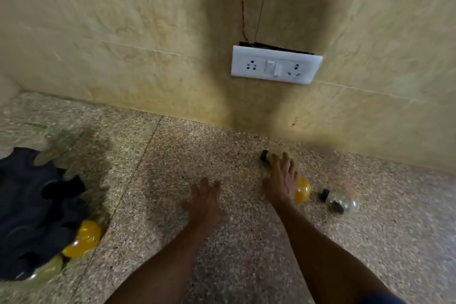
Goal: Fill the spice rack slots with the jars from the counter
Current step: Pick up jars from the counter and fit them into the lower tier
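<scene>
Right, biggest thing first: the speckled stone tabletop (222,242) runs up to a tiled wall, with a white socket plate (275,64) fixed above. Off on the far left sits the dark spice rack (32,207), round slots facing up, and it looks parked there to keep the middle free for sorting. Two jars lie tucked against its near edge: a bright yellow jar (84,238), and a paler jar (48,271) below it. Whether they are seated in slots or merely resting beside the rack, I cannot tell through the blur.

Over on the right, the loose jars lie on their sides, which probably explains the reach from above instead of a pinch at the cap. The right hand (281,181) is spread flat and pressing down, fingertips on a black-capped jar (267,157) close to the wall, heel of the hand over an orange-filled jar (303,190). Fingers look straight rather than wrapped, so I judge it is steadying or gathering, not yet lifting. Just beside that lies a clear jar (341,201) with a black cap and dark contents, untouched.

The left hand (207,198) hovers mid-tabletop, fingers loose and apart, holding nothing, near the other hand, perhaps to help.
</scene>
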